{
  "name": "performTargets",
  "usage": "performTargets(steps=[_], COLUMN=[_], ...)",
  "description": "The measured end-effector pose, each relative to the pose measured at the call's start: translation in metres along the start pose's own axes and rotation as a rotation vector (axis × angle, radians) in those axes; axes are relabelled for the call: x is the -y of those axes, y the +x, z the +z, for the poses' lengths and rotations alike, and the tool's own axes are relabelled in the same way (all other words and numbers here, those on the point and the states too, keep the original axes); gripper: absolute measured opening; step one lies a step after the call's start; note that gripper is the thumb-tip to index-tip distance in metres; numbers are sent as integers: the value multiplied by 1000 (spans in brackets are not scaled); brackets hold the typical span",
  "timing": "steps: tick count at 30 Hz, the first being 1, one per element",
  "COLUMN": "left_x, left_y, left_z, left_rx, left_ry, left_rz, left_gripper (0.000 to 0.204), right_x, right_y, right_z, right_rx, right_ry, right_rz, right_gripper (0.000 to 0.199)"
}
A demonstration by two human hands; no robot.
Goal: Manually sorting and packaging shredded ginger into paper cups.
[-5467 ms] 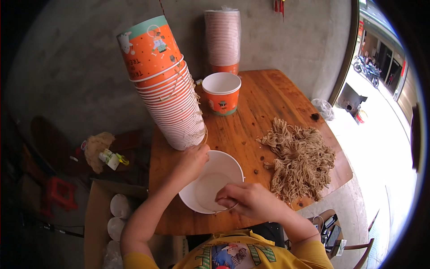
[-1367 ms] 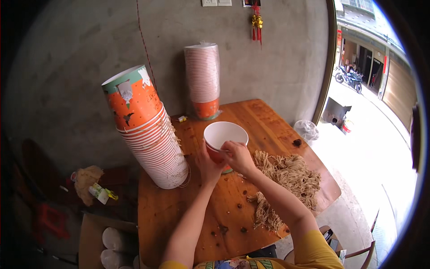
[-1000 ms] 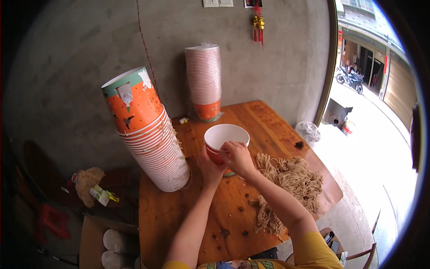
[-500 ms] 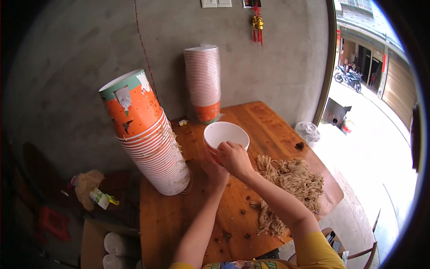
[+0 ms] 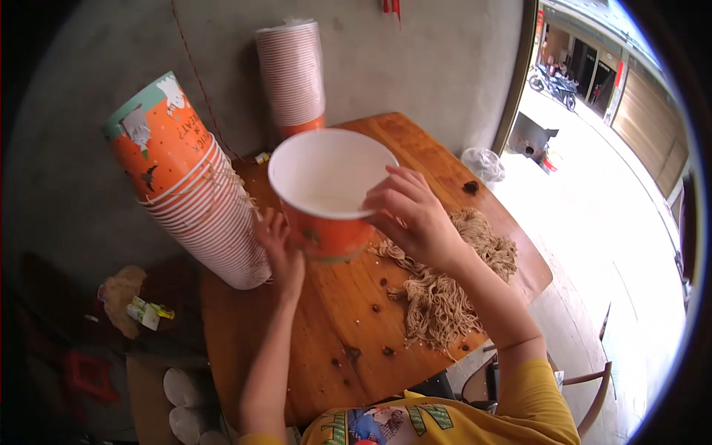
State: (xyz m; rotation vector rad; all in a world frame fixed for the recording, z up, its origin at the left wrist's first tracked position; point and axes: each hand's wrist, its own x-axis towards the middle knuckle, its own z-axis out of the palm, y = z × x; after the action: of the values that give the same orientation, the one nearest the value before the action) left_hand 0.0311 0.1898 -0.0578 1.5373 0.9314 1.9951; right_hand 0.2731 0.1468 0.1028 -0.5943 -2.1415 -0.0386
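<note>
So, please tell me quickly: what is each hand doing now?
Left hand: open, beside the orange paper bucket; whether it touches cannot be told.
Right hand: closed, holding the bucket by its rim.

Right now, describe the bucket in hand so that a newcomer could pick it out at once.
On the wooden table, find the tall stack of buckets at the left. Just right of it, the right hand holds an orange bucket at the rim. Unlike the stacked ones, it is single, its white inside showing.
</note>
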Motion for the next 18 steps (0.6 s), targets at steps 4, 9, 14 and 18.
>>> performTargets(steps=[4,9,14,18], left_x=[-55,-107,-114,-118], left_y=[-6,-25,-44,-53], left_z=[-38,-65,-67,-72], left_rx=[185,306,557,588], left_ry=[250,474,647,793], left_rz=[204,285,261,389], left_gripper=[66,58,45,29], right_x=[-7,8,20,29], right_y=[-47,-75,-95,-107], right_z=[1,7,17,6], right_rx=[98,227,346,289], right_ry=[226,244,374,228], right_rz=[62,29,-23,82], right_gripper=[18,11,11,28])
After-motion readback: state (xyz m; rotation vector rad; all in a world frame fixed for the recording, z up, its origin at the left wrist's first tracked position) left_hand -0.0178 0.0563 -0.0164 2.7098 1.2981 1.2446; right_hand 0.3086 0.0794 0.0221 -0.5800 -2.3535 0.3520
